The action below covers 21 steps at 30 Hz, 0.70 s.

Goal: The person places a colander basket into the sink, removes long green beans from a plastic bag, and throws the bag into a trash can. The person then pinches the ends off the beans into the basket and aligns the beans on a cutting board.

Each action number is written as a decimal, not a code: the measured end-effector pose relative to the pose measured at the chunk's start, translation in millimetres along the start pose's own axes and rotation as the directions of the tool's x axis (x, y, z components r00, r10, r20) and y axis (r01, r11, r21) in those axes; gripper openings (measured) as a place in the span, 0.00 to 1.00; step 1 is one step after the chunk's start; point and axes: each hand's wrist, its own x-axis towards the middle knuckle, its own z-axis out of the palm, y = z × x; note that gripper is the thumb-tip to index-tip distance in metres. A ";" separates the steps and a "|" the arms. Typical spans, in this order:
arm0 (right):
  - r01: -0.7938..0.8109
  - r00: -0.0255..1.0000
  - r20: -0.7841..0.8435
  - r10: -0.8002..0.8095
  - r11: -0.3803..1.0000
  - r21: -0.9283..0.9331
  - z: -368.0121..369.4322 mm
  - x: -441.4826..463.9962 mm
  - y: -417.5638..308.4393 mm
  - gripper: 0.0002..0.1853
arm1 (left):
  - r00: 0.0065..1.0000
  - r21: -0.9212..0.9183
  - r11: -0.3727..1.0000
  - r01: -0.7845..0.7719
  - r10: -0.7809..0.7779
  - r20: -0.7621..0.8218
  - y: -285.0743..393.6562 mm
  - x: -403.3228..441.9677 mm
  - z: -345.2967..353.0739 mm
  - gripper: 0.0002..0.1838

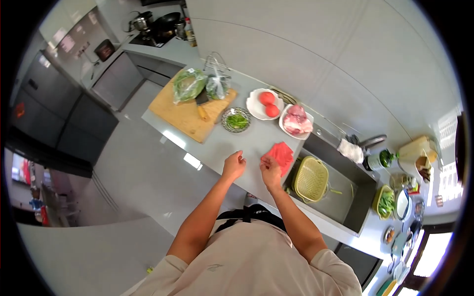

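Over the counter's front part, my left hand (234,166) is closed with its fingers curled, and nothing shows in it. My right hand (270,173) is closed too, at the left edge of a red cloth (281,154); what its fingers pinch, if anything, is too small to tell. Beyond my hands stands a patterned plate of chopped greens (237,121). Two tomatoes (267,98) lie in a white scalloped dish (254,106). Beside it is a white dish of raw meat (296,120).
A cutting board (168,111) at the left carries a knife (202,106) and bagged greens (189,85). To the right, a yellow-green basket (311,179) sits in the sink (340,200). Bottles, bowls and a basket of leafy greens (386,202) stand past the sink.
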 end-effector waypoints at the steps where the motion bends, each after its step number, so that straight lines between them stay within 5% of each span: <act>1: 0.006 0.999 0.032 -0.006 1.000 0.007 18.0 8.6 -2.7 0.23 | 1.000 0.009 1.000 0.014 -0.014 -0.024 -7.2 3.2 -12.3 0.24; 8: -0.063 0.988 0.149 0.050 0.994 0.084 102.8 62.7 -15.2 0.21 | 0.986 -0.085 0.996 0.031 -0.044 -0.159 -53.3 38.4 -68.9 0.21; 21: -0.129 0.991 -0.036 0.126 0.989 -0.074 193.9 120.4 -43.2 0.17 | 0.998 -0.242 0.970 -0.008 0.023 0.060 -107.6 174.5 -120.1 0.19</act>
